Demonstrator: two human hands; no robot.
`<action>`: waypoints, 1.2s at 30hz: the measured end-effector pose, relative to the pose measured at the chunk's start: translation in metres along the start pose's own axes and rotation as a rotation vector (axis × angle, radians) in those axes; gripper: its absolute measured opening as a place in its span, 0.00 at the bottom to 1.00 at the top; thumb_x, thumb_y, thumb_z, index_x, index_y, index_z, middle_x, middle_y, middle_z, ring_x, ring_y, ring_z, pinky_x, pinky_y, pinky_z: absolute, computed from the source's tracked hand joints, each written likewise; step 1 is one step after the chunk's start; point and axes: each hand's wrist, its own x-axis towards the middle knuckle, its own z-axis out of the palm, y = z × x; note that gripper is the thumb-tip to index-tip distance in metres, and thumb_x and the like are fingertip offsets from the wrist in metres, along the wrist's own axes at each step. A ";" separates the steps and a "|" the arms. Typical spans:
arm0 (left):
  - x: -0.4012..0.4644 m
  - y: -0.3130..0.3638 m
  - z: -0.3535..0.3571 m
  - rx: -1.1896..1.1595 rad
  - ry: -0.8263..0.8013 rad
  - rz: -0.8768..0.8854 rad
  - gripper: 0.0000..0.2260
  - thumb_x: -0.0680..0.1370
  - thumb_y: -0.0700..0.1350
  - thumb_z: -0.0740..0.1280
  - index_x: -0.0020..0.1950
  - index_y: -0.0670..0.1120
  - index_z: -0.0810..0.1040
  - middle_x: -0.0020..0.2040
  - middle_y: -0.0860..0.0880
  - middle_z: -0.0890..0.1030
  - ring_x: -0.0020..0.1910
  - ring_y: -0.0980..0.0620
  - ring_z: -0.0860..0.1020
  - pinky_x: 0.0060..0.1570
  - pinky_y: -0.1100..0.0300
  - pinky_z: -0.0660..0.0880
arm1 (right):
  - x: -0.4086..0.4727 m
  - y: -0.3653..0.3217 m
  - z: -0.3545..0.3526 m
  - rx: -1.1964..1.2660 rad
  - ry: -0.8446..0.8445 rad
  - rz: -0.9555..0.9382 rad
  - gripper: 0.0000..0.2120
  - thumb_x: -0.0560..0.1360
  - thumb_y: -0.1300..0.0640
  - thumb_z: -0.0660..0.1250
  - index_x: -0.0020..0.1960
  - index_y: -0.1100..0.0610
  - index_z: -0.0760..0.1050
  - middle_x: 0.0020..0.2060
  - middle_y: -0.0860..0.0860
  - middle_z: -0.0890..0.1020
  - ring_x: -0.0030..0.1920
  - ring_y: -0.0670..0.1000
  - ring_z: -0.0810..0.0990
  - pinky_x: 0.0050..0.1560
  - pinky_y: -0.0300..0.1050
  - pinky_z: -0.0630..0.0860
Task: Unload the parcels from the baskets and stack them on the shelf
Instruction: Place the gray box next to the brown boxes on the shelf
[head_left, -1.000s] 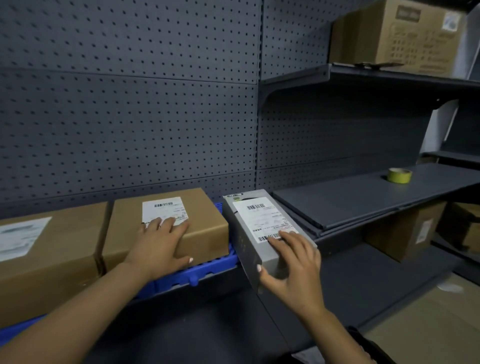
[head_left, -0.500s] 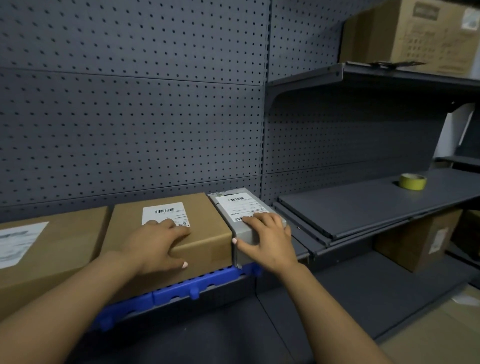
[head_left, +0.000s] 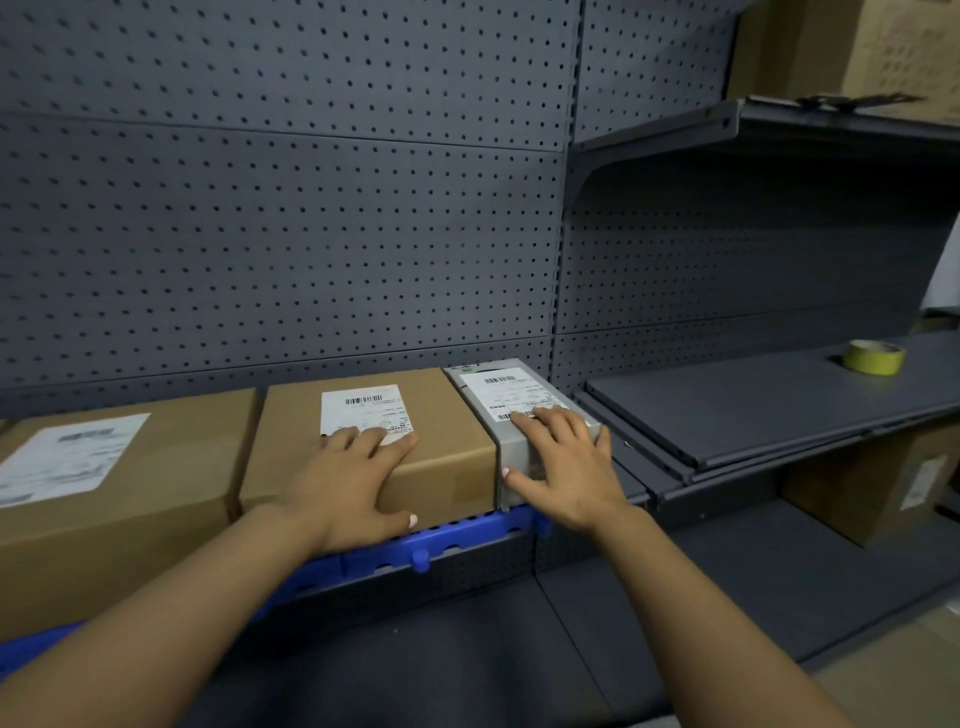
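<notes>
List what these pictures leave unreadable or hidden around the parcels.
- Head view: print on the grey parcel's label is too small, and the right hand covers its lower end.
- The left hand covers a corner of the middle brown box's label.
- The left brown box is cut off by the frame edge.

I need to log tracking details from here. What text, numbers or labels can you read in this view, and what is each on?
No text can be quoted.
Label on grey parcel: barcodes, print too small; right hand covers part.
Label on middle brown box: barcode, text blurred; left hand covers its lower edge.
Label on left brown box: blurred.
Top-shelf carton: faint print, unreadable.
Lower-right box sticker: unreadable.
</notes>
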 end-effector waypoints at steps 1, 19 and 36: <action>-0.001 0.001 0.002 -0.003 -0.004 -0.008 0.44 0.66 0.72 0.53 0.78 0.58 0.44 0.78 0.49 0.53 0.75 0.44 0.53 0.72 0.49 0.54 | 0.001 0.000 -0.002 -0.027 -0.020 -0.002 0.39 0.67 0.28 0.47 0.75 0.42 0.54 0.74 0.47 0.59 0.74 0.50 0.53 0.70 0.71 0.48; -0.043 -0.048 -0.001 -0.072 -0.084 -0.206 0.39 0.71 0.72 0.59 0.75 0.67 0.41 0.79 0.47 0.46 0.77 0.39 0.46 0.72 0.35 0.45 | -0.015 -0.056 -0.006 -0.097 -0.142 -0.159 0.41 0.69 0.27 0.56 0.76 0.40 0.48 0.77 0.49 0.53 0.77 0.55 0.45 0.72 0.65 0.37; -0.057 -0.058 -0.016 -0.113 -0.125 -0.086 0.40 0.72 0.68 0.62 0.77 0.63 0.42 0.79 0.46 0.48 0.77 0.41 0.48 0.73 0.39 0.47 | -0.014 -0.057 -0.006 -0.133 -0.156 -0.134 0.43 0.66 0.24 0.47 0.76 0.39 0.44 0.77 0.48 0.51 0.77 0.54 0.44 0.73 0.64 0.36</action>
